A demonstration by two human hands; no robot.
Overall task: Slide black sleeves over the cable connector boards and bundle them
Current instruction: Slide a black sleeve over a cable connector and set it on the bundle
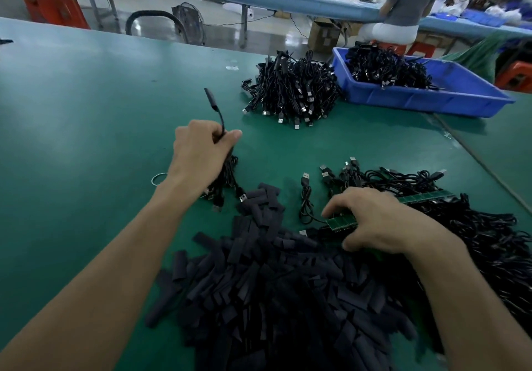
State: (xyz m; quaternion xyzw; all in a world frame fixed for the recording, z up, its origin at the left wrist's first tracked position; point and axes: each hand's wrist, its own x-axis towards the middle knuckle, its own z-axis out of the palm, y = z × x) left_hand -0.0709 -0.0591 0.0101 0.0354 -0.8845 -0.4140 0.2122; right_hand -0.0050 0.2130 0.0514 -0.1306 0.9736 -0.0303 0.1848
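A big heap of black sleeves (276, 290) covers the near middle of the green table (86, 111). My left hand (198, 154) grips a bunch of black cables (224, 177); one sleeved end (211, 99) sticks up above the fist and USB plugs hang below. My right hand (374, 221) has its fingers curled round a strip of green connector boards (341, 223) that runs right over a tangle of unsleeved cables (460, 226). A single loose cable (305, 197) lies between my hands.
Bundled black cables (290, 88) are piled at the far middle, beside a blue bin (431, 98) holding more cables. A white rubber band (157, 179) lies left of my left wrist. A person sits at another bench behind the bin. The table's seam runs along the right.
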